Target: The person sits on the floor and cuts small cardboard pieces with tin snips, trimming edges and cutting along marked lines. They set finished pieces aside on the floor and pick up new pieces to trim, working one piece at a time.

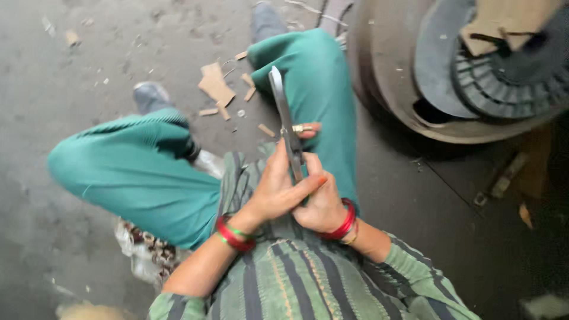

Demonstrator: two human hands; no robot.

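A long grey metal blade (284, 121) — likely one side of big shears, though blur is hiding the detail — is standing up over the person's lap, tip pointing away above the right knee in green trousers (314, 77). Both hands are closing round its lower end: the left hand (275, 192) is wrapping it from the left, the right hand (323, 198) from behind, a ringed finger (303, 127) lying across the blade higher up. Red bangles (232, 236) are circling each wrist. It looks like a grip being settled; any further move is calling for a firm, steady hold. Cardboard scraps (214, 86) are littering the floor (71, 89) — a large round metal drum (462, 77) sits right.
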